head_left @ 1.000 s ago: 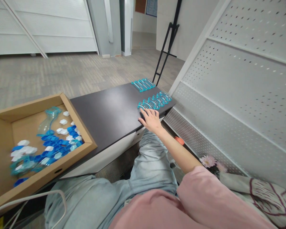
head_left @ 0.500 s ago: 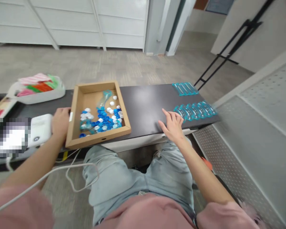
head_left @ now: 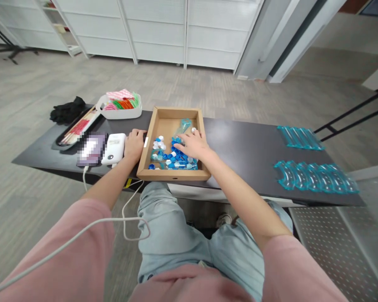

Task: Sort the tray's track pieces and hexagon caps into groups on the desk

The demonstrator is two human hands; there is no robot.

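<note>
My right hand (head_left: pixel 194 145) is over the cardboard box (head_left: pixel 176 112), fingers spread, with nothing seen in it. Beneath and around it lie small blue pieces (head_left: pixel 180 159) and white faceted pieces (head_left: pixel 159 144), mixed with clear teal pieces. One curved clear teal piece (head_left: pixel 185 124) lies near the box's far side, partly hidden by my fingers. Against the box's left wall rests my left hand (head_left: pixel 134 145), fingers extended and fingertips partly out of sight. On the table's right part are a row of straight clear teal pieces (head_left: pixel 300 137) and a row of curved ones (head_left: pixel 315 176).
A white device (head_left: pixel 114 148) sits left of my left hand, near a blurred screen (head_left: pixel 92 149). Behind them stand a white basket (head_left: pixel 126 113) of colourful strips and a black tray (head_left: pixel 63 142) with sticks. A white cable (head_left: pixel 82 230) crosses my left arm.
My right hand has moved left from beside the curved teal row to over the box. The view has turned left; my left hand stays at the box's left wall.
</note>
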